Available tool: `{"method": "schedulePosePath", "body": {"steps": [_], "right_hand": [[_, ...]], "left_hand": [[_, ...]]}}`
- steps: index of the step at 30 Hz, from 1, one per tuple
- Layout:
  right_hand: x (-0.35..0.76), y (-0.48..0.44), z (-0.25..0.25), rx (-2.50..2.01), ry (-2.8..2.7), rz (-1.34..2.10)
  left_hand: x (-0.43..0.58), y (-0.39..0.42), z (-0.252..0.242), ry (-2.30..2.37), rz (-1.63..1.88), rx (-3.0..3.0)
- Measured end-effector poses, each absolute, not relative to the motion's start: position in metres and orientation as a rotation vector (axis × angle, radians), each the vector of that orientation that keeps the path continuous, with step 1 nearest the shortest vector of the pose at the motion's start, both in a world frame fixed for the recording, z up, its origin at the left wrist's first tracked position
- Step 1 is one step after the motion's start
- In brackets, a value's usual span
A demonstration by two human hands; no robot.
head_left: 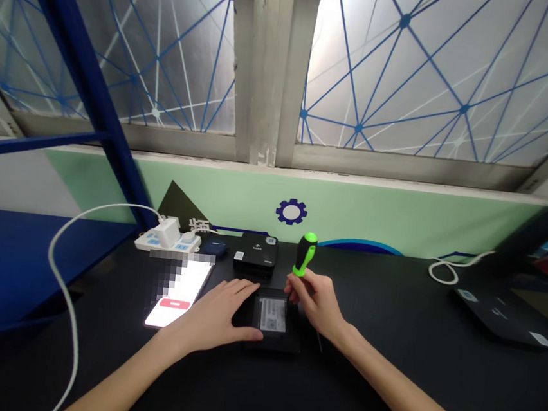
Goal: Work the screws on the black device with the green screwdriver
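The black case [273, 346] is lying on the bench [373, 386], its label [273, 315] facing up. The left grip [218, 313] is spreading unclenched over its left side, touching it. The right grip [317, 303] is grasping the screwdriver [305, 255], handle upright, at its far right corner.

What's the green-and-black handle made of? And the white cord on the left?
The green-and-black handle looks like smooth plastic, perhaps with rubbery parts: it has a rounded, two-colour shape, but touch isn't visible. The white cord seems covered in smooth, bendy plastic or rubber, because it curves evenly.
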State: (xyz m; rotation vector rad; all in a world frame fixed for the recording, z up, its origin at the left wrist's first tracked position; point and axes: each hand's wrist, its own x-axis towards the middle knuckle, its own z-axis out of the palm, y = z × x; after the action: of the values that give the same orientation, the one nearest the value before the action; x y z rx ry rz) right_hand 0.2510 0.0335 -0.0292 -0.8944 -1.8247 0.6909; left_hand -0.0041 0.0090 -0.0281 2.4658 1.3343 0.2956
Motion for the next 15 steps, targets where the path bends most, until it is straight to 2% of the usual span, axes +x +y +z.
{"method": "schedulePosePath", "body": {"steps": [15], "right_hand": [[0.2590, 0.0369, -0.0352, -0.846, -1.777, 0.840]], "left_hand": [[-0.0038, 0.0083, -0.0264, 1.330, 0.299, 2.472]]}}
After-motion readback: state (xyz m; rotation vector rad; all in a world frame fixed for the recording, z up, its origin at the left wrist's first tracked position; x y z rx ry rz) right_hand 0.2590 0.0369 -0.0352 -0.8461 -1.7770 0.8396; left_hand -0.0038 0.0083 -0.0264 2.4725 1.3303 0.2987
